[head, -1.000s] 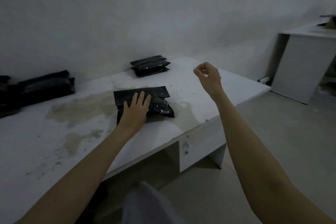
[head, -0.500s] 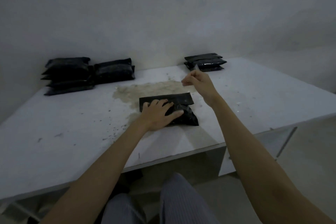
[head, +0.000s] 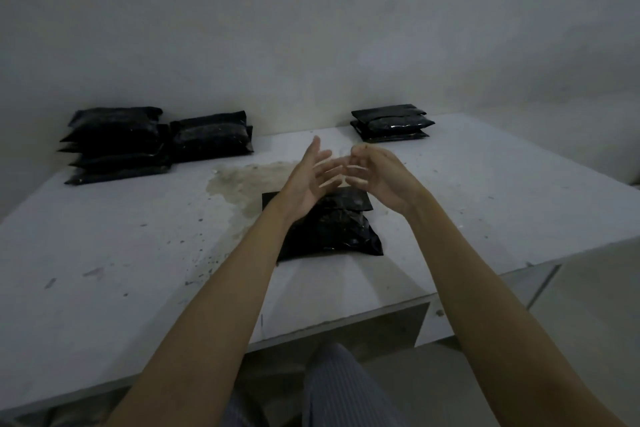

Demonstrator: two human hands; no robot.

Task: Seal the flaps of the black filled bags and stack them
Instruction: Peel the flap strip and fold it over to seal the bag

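A filled black bag (head: 332, 225) lies on the white table (head: 104, 236) in front of me, its flap end pointing away from me. Both hands hover just above the flap and do not touch the bag. My left hand (head: 308, 180) is palm up with fingers spread and straight. The curled fingers of my right hand (head: 381, 173) meet the left fingertips and seem to pinch a thin pale strip (head: 355, 168), blurred by motion. A small stack of black bags (head: 389, 121) sits at the back right by the wall.
Two more piles of black bags stand at the back left, a tall one (head: 114, 146) and a lower one (head: 211, 137). A brownish stain (head: 249, 177) marks the table behind the bag. My striped trouser leg (head: 339, 388) shows under the front edge.
My left hand has lifted off the bag and turned palm up. The right hand came in to meet it above the flap. The view has settled square to the table.
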